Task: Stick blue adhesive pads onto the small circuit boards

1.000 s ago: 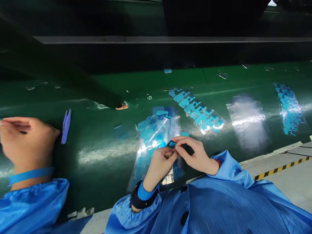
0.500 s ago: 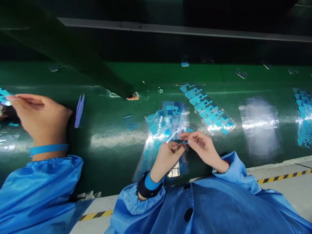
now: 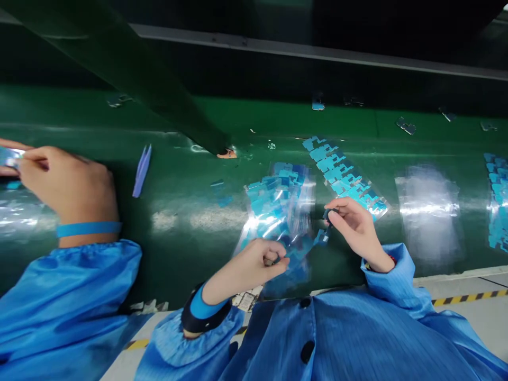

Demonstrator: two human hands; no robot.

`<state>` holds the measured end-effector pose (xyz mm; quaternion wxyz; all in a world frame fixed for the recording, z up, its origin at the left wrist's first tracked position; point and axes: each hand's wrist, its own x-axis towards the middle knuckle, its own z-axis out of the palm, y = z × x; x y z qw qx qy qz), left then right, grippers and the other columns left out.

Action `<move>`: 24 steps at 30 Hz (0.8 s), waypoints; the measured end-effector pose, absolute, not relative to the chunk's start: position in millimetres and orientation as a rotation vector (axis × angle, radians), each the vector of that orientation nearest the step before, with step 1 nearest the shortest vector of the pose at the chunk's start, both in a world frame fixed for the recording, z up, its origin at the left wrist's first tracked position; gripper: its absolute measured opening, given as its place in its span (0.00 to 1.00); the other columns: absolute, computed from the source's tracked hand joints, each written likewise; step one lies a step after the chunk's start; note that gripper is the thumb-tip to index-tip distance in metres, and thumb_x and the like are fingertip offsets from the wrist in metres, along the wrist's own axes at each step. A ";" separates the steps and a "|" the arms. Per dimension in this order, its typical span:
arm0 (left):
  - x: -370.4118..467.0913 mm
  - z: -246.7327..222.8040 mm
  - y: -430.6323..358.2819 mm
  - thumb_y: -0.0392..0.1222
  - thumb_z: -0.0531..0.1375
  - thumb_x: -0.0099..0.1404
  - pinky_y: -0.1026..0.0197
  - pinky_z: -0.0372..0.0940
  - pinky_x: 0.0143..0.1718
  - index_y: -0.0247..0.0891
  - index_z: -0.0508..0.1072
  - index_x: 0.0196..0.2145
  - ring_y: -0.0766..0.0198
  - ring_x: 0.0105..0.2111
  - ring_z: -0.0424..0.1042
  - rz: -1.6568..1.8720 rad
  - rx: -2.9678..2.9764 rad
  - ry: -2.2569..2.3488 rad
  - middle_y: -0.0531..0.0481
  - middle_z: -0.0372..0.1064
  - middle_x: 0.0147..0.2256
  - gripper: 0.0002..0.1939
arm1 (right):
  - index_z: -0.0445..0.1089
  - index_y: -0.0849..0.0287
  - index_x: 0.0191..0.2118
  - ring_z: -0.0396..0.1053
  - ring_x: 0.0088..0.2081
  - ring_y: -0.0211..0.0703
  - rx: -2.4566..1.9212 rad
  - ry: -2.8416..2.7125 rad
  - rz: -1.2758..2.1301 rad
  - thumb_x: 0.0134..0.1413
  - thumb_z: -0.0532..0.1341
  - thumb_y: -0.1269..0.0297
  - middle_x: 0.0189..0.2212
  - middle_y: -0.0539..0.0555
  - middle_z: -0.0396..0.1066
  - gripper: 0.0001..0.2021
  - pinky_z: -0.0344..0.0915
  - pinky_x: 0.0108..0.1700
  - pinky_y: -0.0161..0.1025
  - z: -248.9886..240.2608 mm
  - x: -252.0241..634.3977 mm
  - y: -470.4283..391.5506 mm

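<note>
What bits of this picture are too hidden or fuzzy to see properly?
- Head view: the tiny dark piece in the right hand is too small to identify.
- The left hand hides what it pinches.
- The small printed circuit board is covered by the blue sleeve.
- The blue sticker sheet is cut off at the right edge.

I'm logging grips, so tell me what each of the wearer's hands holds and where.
Left hand pinches the lower end of a clear film sheet. Right hand pinches a small dark piece by its edge at the fingertips.

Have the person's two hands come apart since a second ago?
Yes. The right hand has drawn away toward the sticker strip; the left hand sits lower, near the belt edge.
</note>
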<state>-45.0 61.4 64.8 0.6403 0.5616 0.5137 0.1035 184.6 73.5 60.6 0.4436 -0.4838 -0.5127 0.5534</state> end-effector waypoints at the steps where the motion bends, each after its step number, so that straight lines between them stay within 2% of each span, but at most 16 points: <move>1: -49.1 67.1 60.8 0.43 0.61 0.53 0.63 0.40 0.20 0.38 0.62 0.13 0.71 0.18 0.40 0.240 1.278 1.165 0.61 0.40 0.14 0.17 | 0.71 0.54 0.40 0.71 0.31 0.35 -1.208 -1.278 1.345 0.58 0.62 0.60 0.31 0.49 0.70 0.06 0.69 0.36 0.35 60.3 187.9 75.3; 3: -50.3 69.2 56.8 0.45 0.63 0.55 0.63 0.41 0.20 0.37 0.69 0.17 0.71 0.17 0.42 0.391 1.172 1.231 0.61 0.44 0.13 0.14 | 0.72 0.53 0.40 0.71 0.30 0.35 -1.222 -1.253 1.299 0.58 0.62 0.62 0.29 0.48 0.70 0.05 0.68 0.34 0.35 59.6 193.8 77.2; 5: -40.5 68.5 49.4 0.45 0.64 0.56 0.63 0.42 0.18 0.36 0.72 0.20 0.72 0.15 0.45 0.729 0.905 1.347 0.61 0.48 0.11 0.12 | 0.72 0.52 0.41 0.71 0.30 0.36 -1.246 -1.199 1.239 0.57 0.63 0.62 0.27 0.48 0.71 0.06 0.67 0.32 0.34 58.3 198.9 77.6; 7: -22.1 67.3 40.4 0.47 0.63 0.58 0.64 0.43 0.17 0.38 0.69 0.20 0.73 0.13 0.44 1.061 0.627 1.407 0.62 0.48 0.10 0.14 | 0.73 0.52 0.41 0.72 0.30 0.36 -1.269 -1.143 1.170 0.56 0.64 0.61 0.27 0.48 0.72 0.06 0.67 0.32 0.34 56.4 202.9 77.4; 10: 8.6 73.1 28.4 0.50 0.58 0.64 0.65 0.44 0.15 0.40 0.58 0.17 0.73 0.12 0.41 1.254 0.521 1.403 0.62 0.45 0.09 0.22 | 0.73 0.53 0.40 0.71 0.30 0.36 -1.270 -1.091 1.114 0.54 0.65 0.61 0.28 0.48 0.73 0.07 0.68 0.34 0.35 52.9 206.0 76.4; 11: 16.1 78.2 25.2 0.51 0.57 0.65 0.65 0.44 0.15 0.40 0.58 0.16 0.73 0.11 0.41 1.315 0.489 1.379 0.62 0.45 0.09 0.23 | 0.73 0.53 0.40 0.71 0.30 0.36 -1.265 -1.082 1.117 0.54 0.65 0.61 0.27 0.48 0.73 0.07 0.68 0.35 0.35 51.9 206.3 75.9; 13: 23.9 92.1 19.8 0.51 0.59 0.65 0.66 0.44 0.14 0.40 0.66 0.20 0.73 0.11 0.40 1.472 0.410 1.273 0.62 0.45 0.08 0.20 | 0.73 0.53 0.39 0.71 0.30 0.36 -1.255 -1.073 1.141 0.54 0.66 0.61 0.27 0.48 0.73 0.07 0.68 0.35 0.34 50.0 205.9 74.7; 15: 23.0 106.9 15.7 0.53 0.57 0.66 0.67 0.43 0.13 0.42 0.75 0.31 0.73 0.10 0.37 1.633 0.362 1.131 0.63 0.43 0.07 0.14 | 0.73 0.53 0.40 0.71 0.30 0.36 -1.253 -1.071 1.163 0.54 0.66 0.61 0.28 0.48 0.73 0.07 0.68 0.35 0.35 48.8 205.1 73.4; 16: 20.9 113.0 14.1 0.53 0.56 0.67 0.67 0.43 0.13 0.44 0.76 0.37 0.73 0.10 0.35 1.699 0.352 1.069 0.64 0.42 0.07 0.14 | 0.73 0.53 0.40 0.71 0.30 0.36 -1.254 -1.076 1.169 0.54 0.66 0.61 0.28 0.48 0.73 0.07 0.68 0.35 0.35 48.3 204.6 72.8; 19: 18.0 122.5 13.2 0.52 0.52 0.70 0.69 0.43 0.12 0.47 0.74 0.49 0.73 0.10 0.33 1.822 0.323 0.946 0.64 0.41 0.08 0.16 | 0.73 0.53 0.40 0.72 0.30 0.37 -1.247 -1.100 1.173 0.54 0.65 0.61 0.29 0.49 0.74 0.07 0.68 0.35 0.35 47.2 203.9 71.8; 22: 30.4 117.4 19.2 0.52 0.52 0.70 0.70 0.45 0.13 0.47 0.75 0.48 0.72 0.11 0.34 1.800 0.282 0.908 0.63 0.45 0.09 0.16 | 0.73 0.53 0.40 0.72 0.31 0.37 -1.230 -1.109 1.170 0.54 0.65 0.62 0.29 0.48 0.74 0.07 0.68 0.35 0.35 45.3 204.8 71.7; 24: 44.8 106.2 27.2 0.52 0.51 0.71 0.70 0.46 0.14 0.46 0.76 0.44 0.73 0.11 0.37 1.724 0.251 0.950 0.62 0.46 0.09 0.16 | 0.73 0.53 0.40 0.72 0.31 0.37 -1.220 -1.098 1.171 0.54 0.65 0.62 0.29 0.48 0.74 0.07 0.68 0.36 0.35 43.2 206.3 71.9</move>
